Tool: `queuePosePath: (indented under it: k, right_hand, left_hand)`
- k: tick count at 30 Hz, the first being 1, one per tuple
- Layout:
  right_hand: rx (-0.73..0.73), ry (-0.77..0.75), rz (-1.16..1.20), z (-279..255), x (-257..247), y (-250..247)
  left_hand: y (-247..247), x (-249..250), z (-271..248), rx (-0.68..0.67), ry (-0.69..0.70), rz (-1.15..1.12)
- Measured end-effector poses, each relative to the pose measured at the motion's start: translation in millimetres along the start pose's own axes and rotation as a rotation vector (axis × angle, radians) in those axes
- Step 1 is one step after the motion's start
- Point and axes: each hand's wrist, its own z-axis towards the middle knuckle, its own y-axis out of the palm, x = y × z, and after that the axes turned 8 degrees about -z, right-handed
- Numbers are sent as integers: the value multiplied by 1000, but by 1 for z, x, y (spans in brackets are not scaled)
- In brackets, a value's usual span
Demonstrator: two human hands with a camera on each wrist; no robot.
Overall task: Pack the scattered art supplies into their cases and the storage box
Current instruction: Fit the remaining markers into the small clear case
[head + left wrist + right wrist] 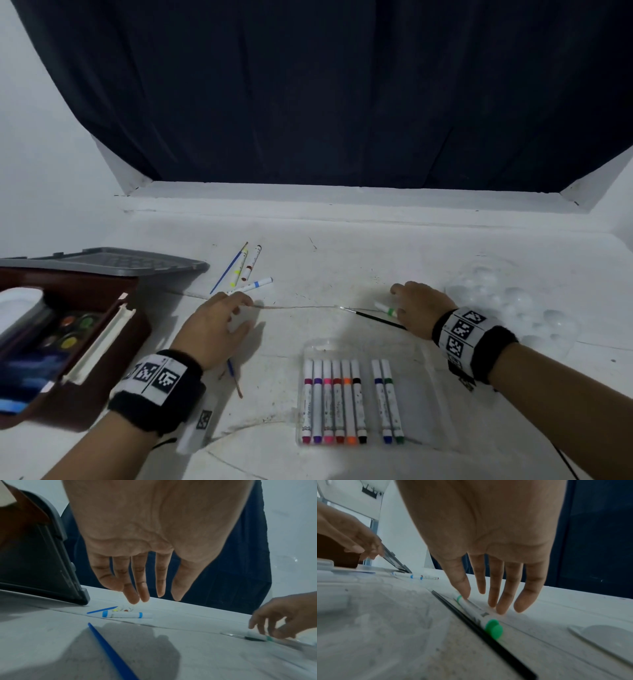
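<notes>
My left hand hovers open, fingers straight, just short of a white marker with light-blue bands; in the left wrist view the left hand holds nothing. A blue-handled brush lies under its palm. My right hand is down on a green-capped marker: the thumb touches it near its green band and the straight fingertips rest on the table beside it. A thin black brush lies against that marker.
A clear marker case with several markers lies front centre. The brown storage box, holding paints, stands left with its grey lid behind. A yellow marker, a red one and a blue brush lie behind. A clear palette lies right.
</notes>
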Motion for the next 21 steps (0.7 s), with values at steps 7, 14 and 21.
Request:
queuePosePath:
  k: [7,14,21]
  right_hand:
    - [-26,32,43,13,-3,-2]
    - [26,26,131,8,-3,3]
    - [314,-51,515,-24,-2,-20]
  left_hand:
    - [-1,-1,72,-128,-99,153]
    - [7,0,109,-231,-130,430]
    - [13,13,111,-188,-28,526]
